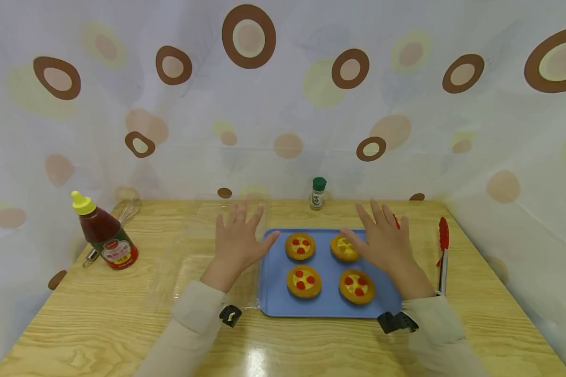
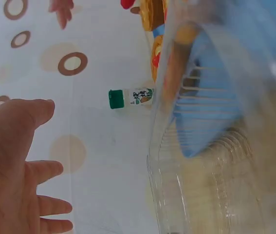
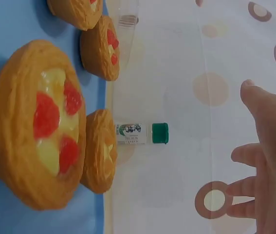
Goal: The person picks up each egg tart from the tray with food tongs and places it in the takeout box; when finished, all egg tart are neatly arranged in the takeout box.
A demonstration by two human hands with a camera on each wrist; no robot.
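My left hand (image 1: 238, 243) is held with fingers spread over the clear plastic box (image 1: 191, 280), close to the left edge of a blue tray (image 1: 327, 310). It holds nothing. Above the tray's right part, my right hand (image 1: 390, 246) also has its fingers extended and holds nothing. Several small tarts sit on the tray. Three red pieces top the front left tart (image 1: 304, 281), and the front right tart (image 1: 356, 287) and back left tart (image 1: 300, 246) look alike. Nearest the right thumb is a yellow-topped tart (image 1: 345, 247). The right wrist view shows a tart (image 3: 40, 126) up close.
A green-capped shaker (image 1: 317, 195) stands behind the tray. At left are a dark red sauce bottle (image 1: 110, 238) with a yellow cap and a whisk (image 1: 131, 209) partly behind it. Red-tipped tongs (image 1: 444, 235) lie at right. A patterned curtain (image 1: 283, 115) backs the table.
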